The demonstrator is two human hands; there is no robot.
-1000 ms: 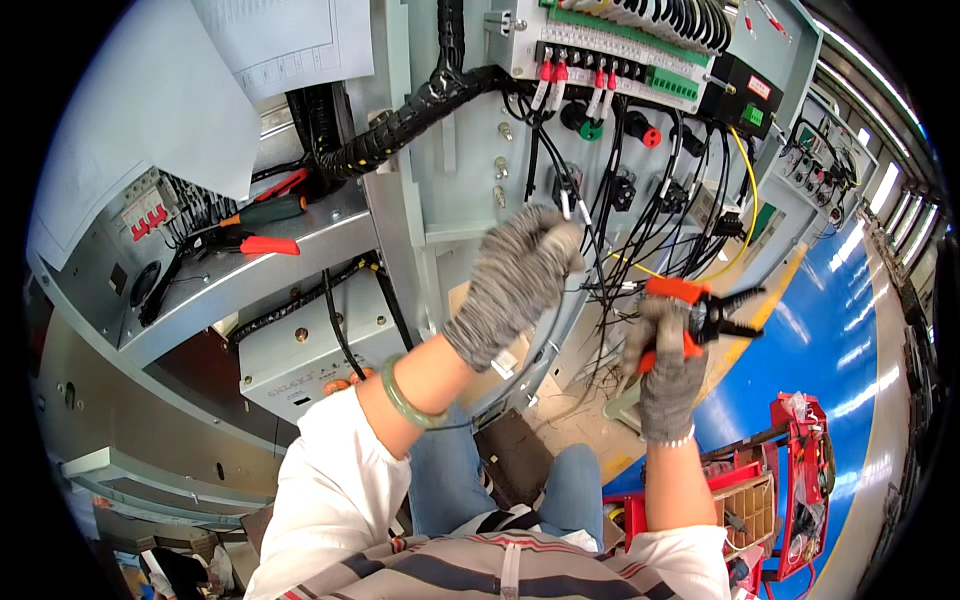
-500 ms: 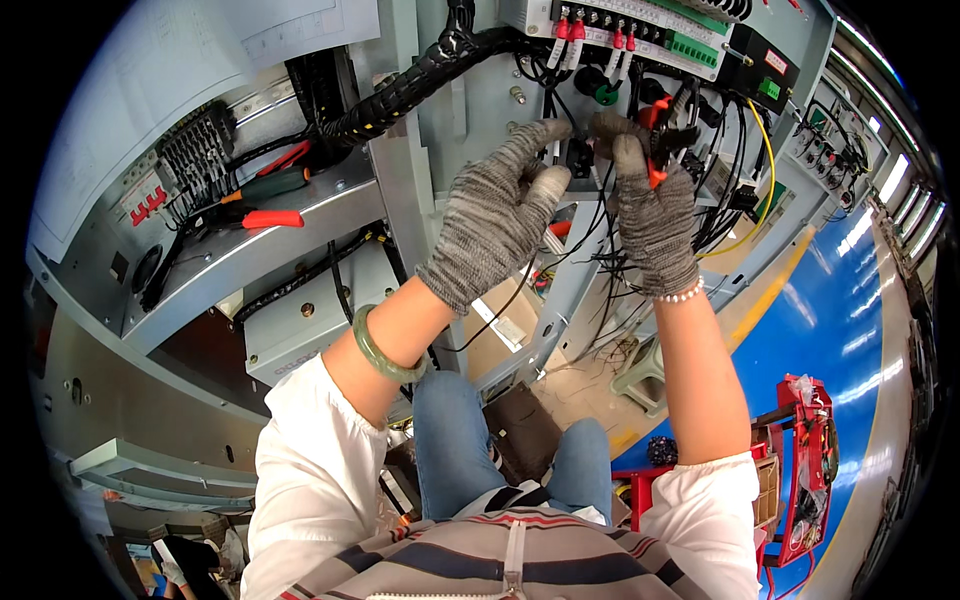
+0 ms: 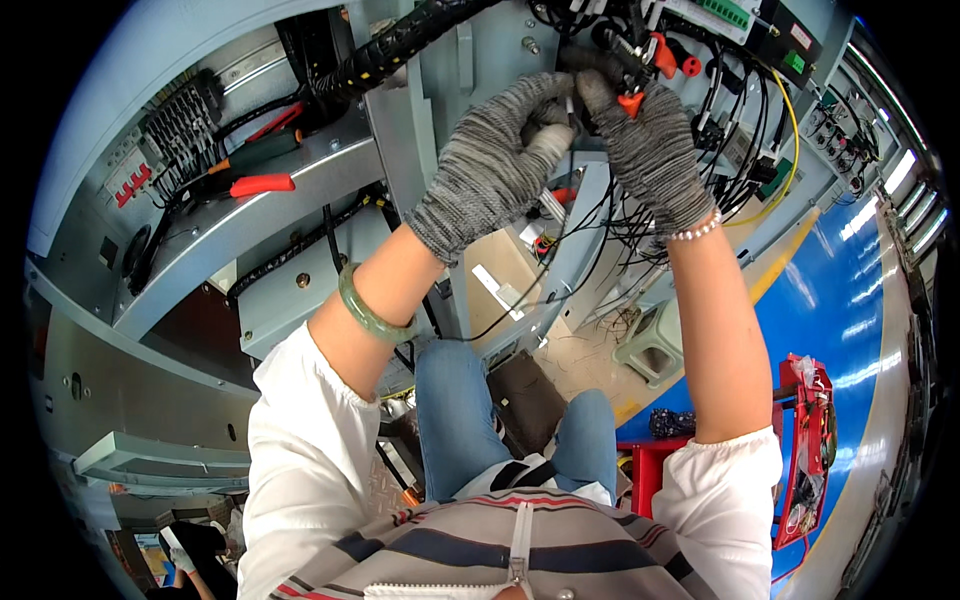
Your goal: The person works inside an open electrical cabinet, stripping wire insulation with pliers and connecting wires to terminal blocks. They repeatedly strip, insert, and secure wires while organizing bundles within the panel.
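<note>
My left hand (image 3: 492,165), in a grey knitted glove, is closed with thumb and fingers pinched on a thin black wire (image 3: 571,160) that hangs below the fingertips. Close beside it, my gloved right hand (image 3: 655,150) is wrapped around pliers (image 3: 631,104) with orange-red handles; their dark metal head is partly hidden among the fingers and cables. The fingertips of both hands nearly meet in front of the grey cabinet panel. Just above the right hand runs a terminal strip (image 3: 722,12) with green connectors, and a bundle of black wires (image 3: 735,165) hangs to its right.
A thick black wrapped cable (image 3: 400,45) crosses the upper left. On a metal ledge (image 3: 330,160) lie a screwdriver (image 3: 265,150) and a red-handled tool (image 3: 262,186). A yellow wire (image 3: 794,150) loops at right. Below stand a pale stool (image 3: 655,345) and a red cart (image 3: 808,440).
The whole view has shifted, so the cabinet and both hands sit higher in the picture. My hands have come closer together, and the pliers have turned slightly in my right hand.
</note>
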